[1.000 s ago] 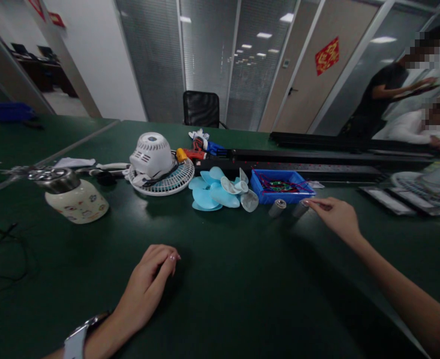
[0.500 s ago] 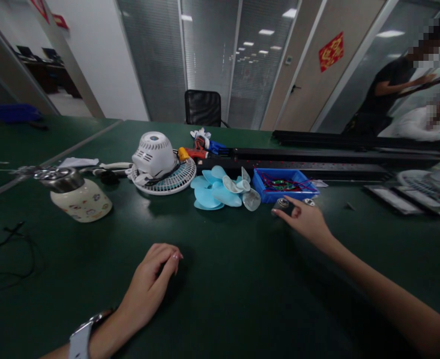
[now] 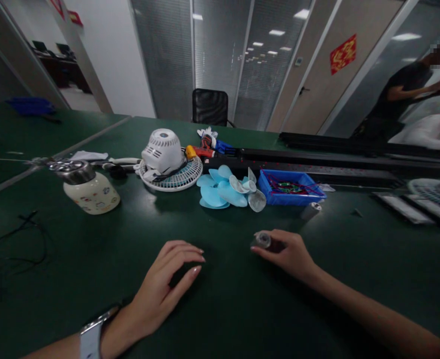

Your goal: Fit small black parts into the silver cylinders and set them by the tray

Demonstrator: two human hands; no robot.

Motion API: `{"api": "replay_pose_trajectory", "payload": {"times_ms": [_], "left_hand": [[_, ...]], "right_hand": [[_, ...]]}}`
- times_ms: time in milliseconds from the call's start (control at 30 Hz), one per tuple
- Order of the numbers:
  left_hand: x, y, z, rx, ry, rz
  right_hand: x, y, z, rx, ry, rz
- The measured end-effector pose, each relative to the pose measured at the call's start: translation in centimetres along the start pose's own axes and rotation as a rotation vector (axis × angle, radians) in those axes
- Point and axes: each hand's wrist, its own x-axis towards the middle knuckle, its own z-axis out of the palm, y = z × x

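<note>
My right hand (image 3: 289,252) grips a small dark cylinder with a round metal-coloured top (image 3: 263,240) between thumb and fingers, above or on the green table. What kind of part it is I cannot make out. My left hand (image 3: 173,279), with a watch on its wrist, holds nothing; its fingers are apart and point toward the right hand. Beyond the right hand, a pale grey cylinder (image 3: 312,210) stands near the front right corner of a blue bin (image 3: 292,199) of wires and small parts. Light-blue and clear fan blades (image 3: 223,192) lie left of the bin.
A white fan housing on its grille (image 3: 163,154) and a patterned cream bottle (image 3: 94,192) are at the left. Behind lie a red power drill (image 3: 205,147) and long black rails (image 3: 309,157). Two other people are at the far right.
My right hand has carried the small cylinder from beside the blue bin toward me and slightly left. My left hand has moved right, its fingers opening out. The view has shifted slightly.
</note>
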Motion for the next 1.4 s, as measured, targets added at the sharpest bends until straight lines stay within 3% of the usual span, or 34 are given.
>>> {"api": "replay_pose_trajectory", "payload": {"times_ms": [133, 267, 533, 800, 867, 1000, 1100, 1267, 1400], "left_hand": [[-0.4, 0.5, -0.1, 0.155, -0.123, 0.184], [-0.2, 0.7, -0.1, 0.225, -0.159, 0.285], [0.4, 0.4, 0.2, 0.055, 0.068, 0.384], [0.2, 0.7, 0.6, -0.089, 0.332, 0.215], [0.1, -0.1, 0.5, -0.042, 0.343, 0.147], [0.1, -1.9, 0.5, 0.095, 0.143, -0.042], [0.2, -2.3, 0.6, 0.114, 0.021, -0.109], [0.2, -1.8, 0.5, 0.094, -0.028, -0.156], [0.3, -1.7, 0.2, 0.074, -0.014, -0.181]], "right_hand": [[-0.1, -5.3, 4.1, 0.156, -0.200, -0.203], [0.7, -7.2, 6.8, 0.253, -0.192, -0.284], [0.2, -7.6, 8.3, 0.245, -0.052, -0.382], [0.4, -7.8, 8.0, 0.180, -0.058, -0.377], [0.2, -7.6, 7.4, 0.179, -0.077, -0.328], [-0.1, -7.0, 6.0, 0.317, -0.020, -0.138], [-0.1, -6.7, 5.6, 0.689, -0.109, 0.088], [0.8, -6.4, 6.0, 1.534, -0.229, 0.642], [1.9, -6.0, 5.7, 1.752, -0.372, 0.908]]}}
